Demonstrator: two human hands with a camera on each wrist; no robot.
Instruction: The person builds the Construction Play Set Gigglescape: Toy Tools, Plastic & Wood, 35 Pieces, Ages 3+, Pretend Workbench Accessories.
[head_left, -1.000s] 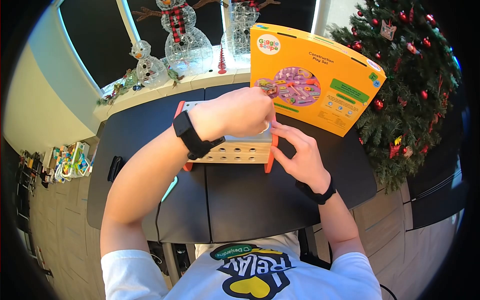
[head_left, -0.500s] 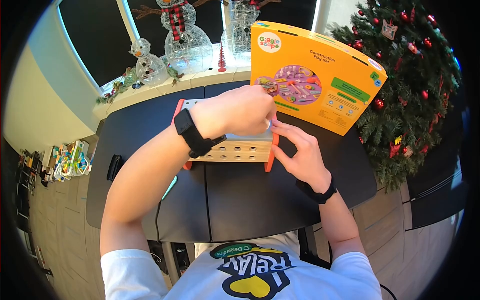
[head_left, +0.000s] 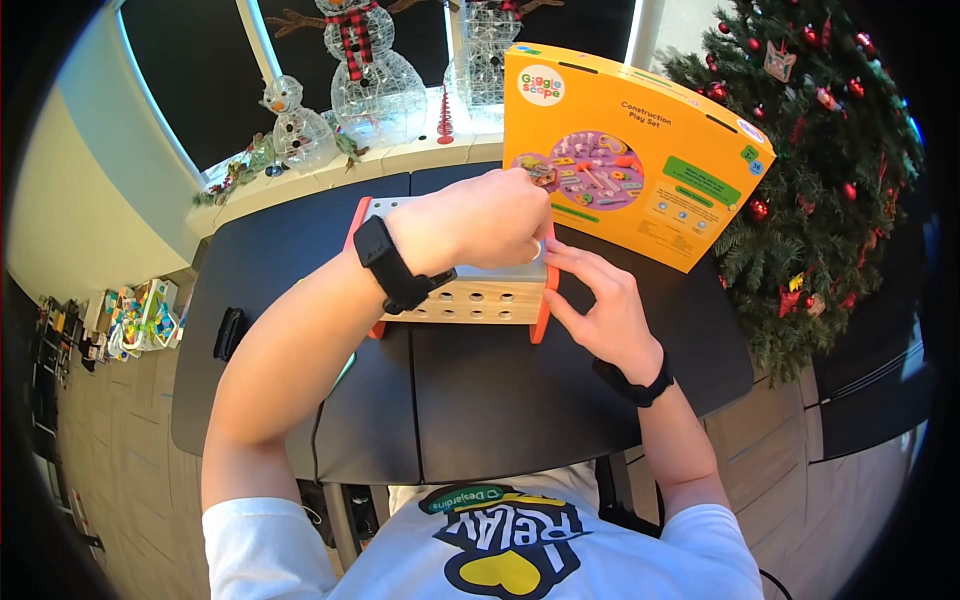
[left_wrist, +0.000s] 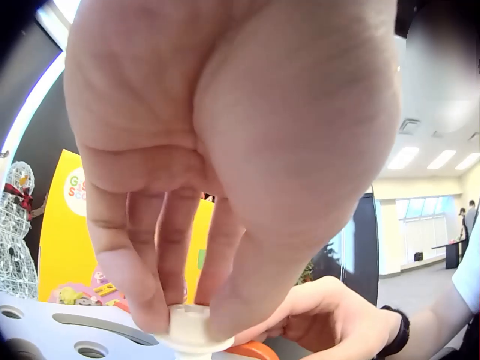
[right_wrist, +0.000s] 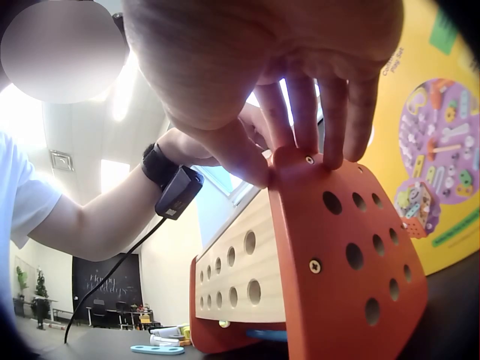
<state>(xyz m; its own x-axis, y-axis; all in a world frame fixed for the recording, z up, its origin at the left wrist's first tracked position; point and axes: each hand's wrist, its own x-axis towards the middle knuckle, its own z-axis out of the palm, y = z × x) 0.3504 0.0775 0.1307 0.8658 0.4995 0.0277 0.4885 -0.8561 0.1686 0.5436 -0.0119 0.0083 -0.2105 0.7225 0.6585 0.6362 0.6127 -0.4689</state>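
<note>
A toy workbench (head_left: 490,301) of pale wood, with a grey top and orange-red ends, stands on the black table. My left hand (head_left: 480,222) reaches over its top near the right end. In the left wrist view its thumb and fingertips pinch a white round plastic piece (left_wrist: 190,330) at the holed top. My right hand (head_left: 606,304) grips the upper edge of the right end panel (right_wrist: 300,225), thumb on the near side and fingers over the outer face. Screw heads and round holes mark that panel.
Behind the workbench stands a yellow play set box (head_left: 640,150). A light-blue strip (right_wrist: 157,349) and other small pieces lie on the table to the left. A black object (head_left: 229,333) lies near the table's left edge. A decorated Christmas tree (head_left: 800,200) stands at the right.
The left wrist has shifted very slightly to the right, its hand still over the same spot on the workbench. The right hand keeps its place on the end panel.
</note>
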